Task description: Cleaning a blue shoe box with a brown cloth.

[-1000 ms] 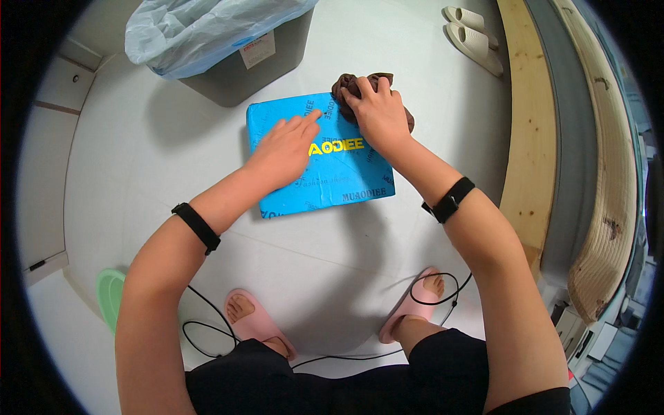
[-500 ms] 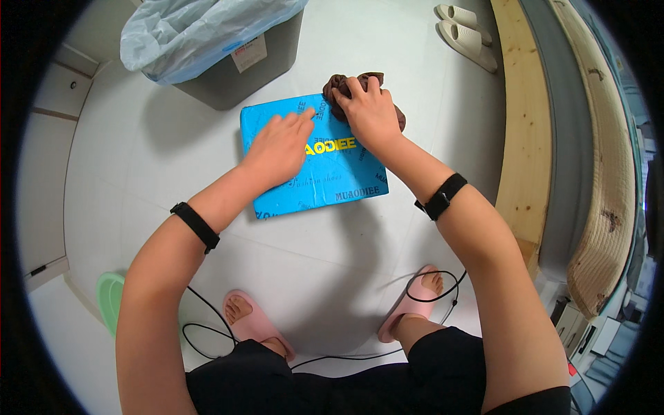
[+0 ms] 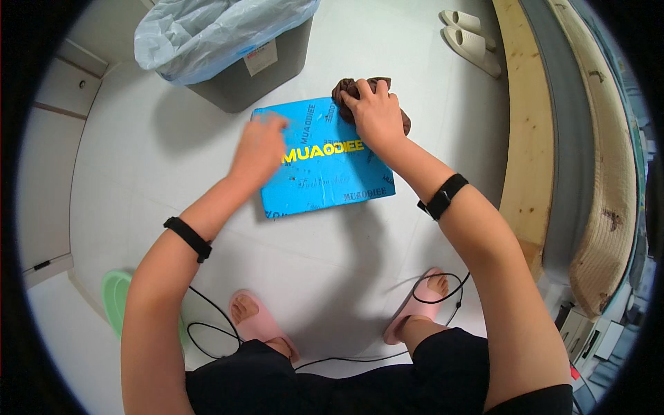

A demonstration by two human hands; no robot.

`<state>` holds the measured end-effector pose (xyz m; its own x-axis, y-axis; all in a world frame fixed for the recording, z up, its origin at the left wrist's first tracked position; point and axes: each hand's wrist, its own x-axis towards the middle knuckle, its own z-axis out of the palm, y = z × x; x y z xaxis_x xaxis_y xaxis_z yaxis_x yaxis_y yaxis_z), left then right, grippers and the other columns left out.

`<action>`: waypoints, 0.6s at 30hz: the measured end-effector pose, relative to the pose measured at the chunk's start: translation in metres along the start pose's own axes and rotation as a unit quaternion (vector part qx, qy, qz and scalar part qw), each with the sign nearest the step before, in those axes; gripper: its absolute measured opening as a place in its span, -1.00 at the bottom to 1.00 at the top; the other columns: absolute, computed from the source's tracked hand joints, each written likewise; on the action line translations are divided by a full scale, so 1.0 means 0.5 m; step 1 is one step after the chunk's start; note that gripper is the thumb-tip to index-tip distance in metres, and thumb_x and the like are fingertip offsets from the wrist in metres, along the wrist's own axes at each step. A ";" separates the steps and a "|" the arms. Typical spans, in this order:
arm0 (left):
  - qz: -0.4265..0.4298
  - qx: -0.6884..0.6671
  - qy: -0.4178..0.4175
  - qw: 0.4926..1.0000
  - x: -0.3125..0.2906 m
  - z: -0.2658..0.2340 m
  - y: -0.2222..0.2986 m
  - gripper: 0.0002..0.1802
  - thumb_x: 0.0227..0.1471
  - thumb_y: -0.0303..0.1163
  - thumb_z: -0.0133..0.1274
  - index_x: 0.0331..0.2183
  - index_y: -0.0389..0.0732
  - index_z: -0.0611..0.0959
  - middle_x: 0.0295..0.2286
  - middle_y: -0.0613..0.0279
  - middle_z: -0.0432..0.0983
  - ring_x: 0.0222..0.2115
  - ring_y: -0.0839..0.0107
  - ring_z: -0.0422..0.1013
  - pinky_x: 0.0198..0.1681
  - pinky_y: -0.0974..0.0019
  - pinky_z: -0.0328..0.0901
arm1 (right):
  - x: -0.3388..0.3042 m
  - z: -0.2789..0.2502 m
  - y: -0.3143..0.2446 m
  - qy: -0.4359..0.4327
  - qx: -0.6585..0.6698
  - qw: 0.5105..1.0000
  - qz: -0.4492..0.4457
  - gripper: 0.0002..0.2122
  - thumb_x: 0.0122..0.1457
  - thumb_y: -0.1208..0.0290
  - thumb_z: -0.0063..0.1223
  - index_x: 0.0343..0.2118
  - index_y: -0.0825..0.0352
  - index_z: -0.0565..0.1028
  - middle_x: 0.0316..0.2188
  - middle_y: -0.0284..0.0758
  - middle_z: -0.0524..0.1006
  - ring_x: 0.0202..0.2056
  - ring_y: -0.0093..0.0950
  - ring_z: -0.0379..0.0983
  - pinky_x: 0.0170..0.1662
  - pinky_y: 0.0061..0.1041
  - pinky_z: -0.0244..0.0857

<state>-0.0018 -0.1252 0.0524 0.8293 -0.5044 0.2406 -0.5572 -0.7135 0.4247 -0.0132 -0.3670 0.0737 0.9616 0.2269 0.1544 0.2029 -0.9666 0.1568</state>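
A blue shoebox [image 3: 328,178] with yellow and dark lettering lies flat on the pale floor in front of my feet. At its far right corner my right hand [image 3: 379,117] grips a bunched dark brown cloth [image 3: 344,93], which hangs partly over the box's edge. My left hand [image 3: 261,146] is over the box's left edge, smeared by motion. Its fingers are too blurred to read, and whether it touches the box cannot be made out.
A grey bin [image 3: 242,93] with a pale blue bag [image 3: 207,41] stands beyond the box. Cream slippers [image 3: 470,45] lie at far right beside a wooden bed frame [image 3: 526,138]. A green basin [image 3: 114,297] sits at left. Black cable [image 3: 346,360] loops around my pink slippers [image 3: 263,325].
My left hand has moved left across the box, from its middle to the left edge, uncovering more lettering. My right hand keeps its hold on the cloth.
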 end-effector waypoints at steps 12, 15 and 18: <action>-0.192 -0.166 0.083 0.964 0.012 -0.032 -0.050 -0.77 0.03 -0.51 0.03 -0.21 -0.25 0.42 -0.37 0.08 0.49 -0.43 0.25 0.45 -0.38 0.21 0.34 | -0.104 -0.068 -0.242 -0.001 0.117 0.959 -0.258 -0.71 -0.01 0.39 0.01 -0.16 0.10 0.53 -0.20 -0.35 0.30 -0.16 -0.25 0.25 -0.27 -0.38 0.29; -0.277 -0.183 0.003 0.943 -0.008 -0.025 -0.052 -0.68 0.10 -0.43 -0.03 -0.09 -0.29 0.40 -0.15 -0.06 0.44 -0.22 0.17 0.44 -0.18 0.16 0.33 | -0.034 -0.037 -0.185 0.055 0.118 0.966 -0.225 -0.62 0.03 0.40 -0.03 -0.04 -0.03 0.44 -0.21 -0.36 0.32 -0.14 -0.27 0.26 -0.22 -0.29 0.33; -0.106 -0.001 0.128 0.986 -0.054 0.032 -0.083 -0.55 0.15 -0.35 -0.10 0.03 -0.35 0.29 0.04 -0.23 0.24 -0.01 -0.01 0.29 0.04 0.07 0.20 | 0.029 -0.010 -0.108 0.011 0.112 0.987 -0.113 -0.64 0.08 0.40 -0.06 -0.03 0.00 0.45 -0.06 -0.37 0.34 -0.03 -0.22 0.26 -0.11 -0.21 0.30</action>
<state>-0.0017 -0.0897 0.0142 0.9109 -0.2053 0.3580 -0.3706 -0.7886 0.4907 -0.0110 -0.3111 0.0721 0.8831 0.4406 0.1613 0.4505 -0.8923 -0.0293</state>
